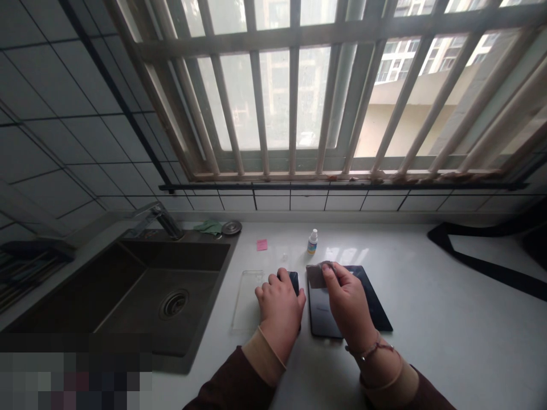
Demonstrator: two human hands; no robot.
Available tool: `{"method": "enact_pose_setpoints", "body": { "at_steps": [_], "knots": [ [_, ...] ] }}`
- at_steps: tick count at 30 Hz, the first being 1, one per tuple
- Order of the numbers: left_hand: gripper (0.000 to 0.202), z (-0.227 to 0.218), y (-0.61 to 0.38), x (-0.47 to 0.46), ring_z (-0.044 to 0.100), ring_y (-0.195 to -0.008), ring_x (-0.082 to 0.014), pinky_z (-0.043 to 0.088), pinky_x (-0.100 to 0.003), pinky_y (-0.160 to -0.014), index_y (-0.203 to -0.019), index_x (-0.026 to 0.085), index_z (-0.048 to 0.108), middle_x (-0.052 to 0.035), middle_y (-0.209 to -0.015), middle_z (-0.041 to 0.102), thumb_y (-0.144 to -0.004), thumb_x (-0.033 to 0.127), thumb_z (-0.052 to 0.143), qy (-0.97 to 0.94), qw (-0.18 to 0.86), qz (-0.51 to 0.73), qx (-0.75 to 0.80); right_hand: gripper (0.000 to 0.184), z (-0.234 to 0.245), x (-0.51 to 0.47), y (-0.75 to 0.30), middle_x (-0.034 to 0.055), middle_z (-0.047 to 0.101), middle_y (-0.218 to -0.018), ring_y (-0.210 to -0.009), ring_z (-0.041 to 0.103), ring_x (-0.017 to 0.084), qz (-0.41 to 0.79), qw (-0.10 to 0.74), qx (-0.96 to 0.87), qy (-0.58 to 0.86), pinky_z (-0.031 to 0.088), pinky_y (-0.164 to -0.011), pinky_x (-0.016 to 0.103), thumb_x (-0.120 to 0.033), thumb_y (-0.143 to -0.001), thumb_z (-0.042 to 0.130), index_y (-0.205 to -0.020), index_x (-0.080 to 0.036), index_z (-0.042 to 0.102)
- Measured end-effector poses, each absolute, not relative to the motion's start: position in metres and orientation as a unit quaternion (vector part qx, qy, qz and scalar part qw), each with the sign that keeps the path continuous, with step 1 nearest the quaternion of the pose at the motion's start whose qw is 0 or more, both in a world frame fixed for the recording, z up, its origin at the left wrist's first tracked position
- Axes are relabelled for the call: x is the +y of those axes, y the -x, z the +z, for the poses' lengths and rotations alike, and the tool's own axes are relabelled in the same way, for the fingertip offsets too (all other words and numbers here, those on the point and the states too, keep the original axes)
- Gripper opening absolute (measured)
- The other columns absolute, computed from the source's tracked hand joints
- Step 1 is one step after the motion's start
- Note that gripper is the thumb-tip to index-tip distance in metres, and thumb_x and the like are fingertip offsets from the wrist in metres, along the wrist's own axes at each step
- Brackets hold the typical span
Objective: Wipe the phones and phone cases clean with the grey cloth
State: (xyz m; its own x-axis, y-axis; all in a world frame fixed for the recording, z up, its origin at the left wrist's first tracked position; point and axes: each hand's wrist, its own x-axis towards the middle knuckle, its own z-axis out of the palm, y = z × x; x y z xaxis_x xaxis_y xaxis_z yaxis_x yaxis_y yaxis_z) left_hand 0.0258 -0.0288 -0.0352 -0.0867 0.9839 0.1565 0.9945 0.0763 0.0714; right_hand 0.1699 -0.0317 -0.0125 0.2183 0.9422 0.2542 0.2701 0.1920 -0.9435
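Lots of room on the right, crowded in the middle.
The white counter [427,319] is bare on the right, up to the black strap [482,265]. A dark tablet [376,307] lies flat in the middle. Behind it stand a little bottle [313,241] and a pink note [262,245]. A clear case [248,299], maybe a phone cover, lies by the deep sink [179,256].

Small grey cloth pad [315,275] atop dark glossy flat phone [376,307] (face-up), right of steel sink [128,296]; smaller black phone [294,279] between.

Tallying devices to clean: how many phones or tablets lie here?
3: a black phone under the left hand, a grey phone under the right hand and its cloth, a black slab beside it, possibly a tablet.
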Motion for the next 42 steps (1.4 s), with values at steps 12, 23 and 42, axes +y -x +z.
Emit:
{"method": "enact_pose_setpoints", "body": {
  "at_steps": [12, 23, 42],
  "knots": [
    [0.063, -0.042, -0.029, -0.031, 0.064, -0.098, -0.0341, 0.043, -0.045, -0.090, -0.142, 0.009, 0.057, -0.0168, -0.110, 0.063, -0.096, 0.052, 0.064, 0.670, 0.064, -0.066, -0.736, 0.042, -0.016, -0.030, -0.172, 0.0037, 0.070, -0.081, -0.074, 0.059, 0.021, 0.316, 0.546, -0.541, 0.556, 0.045, -0.067, 0.031, -0.056, -0.101, 0.056, -0.086, -0.020, 0.071],
    [0.069, -0.037, -0.028, -0.032, 0.062, -0.098, -0.0340, 0.043, -0.045, -0.087, -0.145, 0.013, 0.056, -0.0171, -0.114, 0.060, -0.100, 0.065, 0.055, 0.671, 0.059, -0.092, -0.734, 0.040, -0.012, -0.033, -0.174, 0.0044, 0.071, -0.087, -0.078, 0.061, 0.021, 0.296, 0.573, -0.522, 0.559, 0.046, -0.070, 0.030, -0.055, -0.102, 0.055, -0.086, -0.020, 0.068],
    [0.012, -0.030, -0.037, -0.039, 0.056, -0.105, -0.0318, 0.047, -0.047, -0.087, -0.090, 0.016, 0.076, -0.0124, -0.109, 0.065, -0.092, 0.018, 0.064, 0.780, -0.029, -0.133, -0.611, 0.037, -0.011, -0.033, -0.173, 0.0031, 0.069, -0.086, -0.078, 0.062, 0.019, 0.266, 0.590, -0.550, 0.528, 0.049, -0.072, 0.028, -0.049, -0.104, 0.054, -0.094, -0.019, 0.072]
  ]
}}
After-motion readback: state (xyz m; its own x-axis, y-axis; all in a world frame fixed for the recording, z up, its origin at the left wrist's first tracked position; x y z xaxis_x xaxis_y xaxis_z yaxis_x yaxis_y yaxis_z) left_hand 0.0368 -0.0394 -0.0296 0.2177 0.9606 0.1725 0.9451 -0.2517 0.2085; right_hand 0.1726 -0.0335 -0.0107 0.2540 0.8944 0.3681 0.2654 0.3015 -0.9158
